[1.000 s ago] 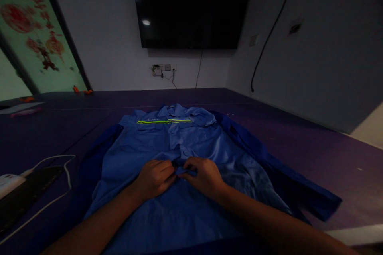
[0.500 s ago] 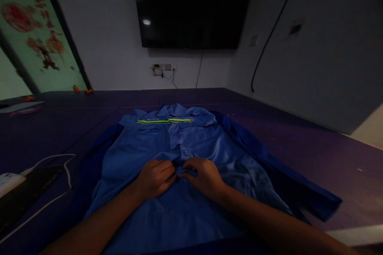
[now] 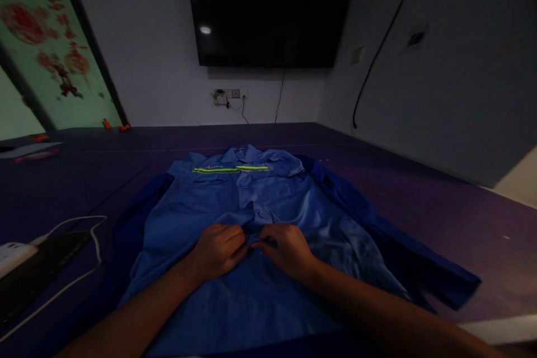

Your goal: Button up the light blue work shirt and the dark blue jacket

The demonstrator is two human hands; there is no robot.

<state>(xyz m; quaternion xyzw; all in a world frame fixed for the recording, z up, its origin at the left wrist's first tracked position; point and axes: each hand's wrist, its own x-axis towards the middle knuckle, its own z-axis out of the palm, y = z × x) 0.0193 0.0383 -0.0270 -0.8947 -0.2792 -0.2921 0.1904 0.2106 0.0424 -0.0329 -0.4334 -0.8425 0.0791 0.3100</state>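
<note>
A blue long-sleeved work shirt [image 3: 201, 201] lies spread out before me, collar away from me, with a yellow-green stripe [image 3: 216, 170] across its chest. Its darker blue sleeves reach out to both sides. At the front placket, below the middle, my left hand [image 3: 220, 251] pinches the cloth with curled fingers. Close beside it, my right hand [image 3: 287, 249] grips the placket edge between thumb and fingers. The fingertips of both hands nearly meet there. A small button [image 3: 260, 213] shows just above them. Whatever lies exactly between the fingertips is hidden.
The shirt rests on a dark purple surface [image 3: 419, 201]. At the left, a white power adapter [image 3: 14, 257] with a white cable [image 3: 98, 246] sits by a flat black object [image 3: 50, 271]. A large television [image 3: 272, 11] hangs on the far wall. Small orange objects [image 3: 123, 128] lie far left.
Almost nothing differs. My right hand's fingers have shifted very slightly at the placket, and both hands stay on the shirt in the same place.
</note>
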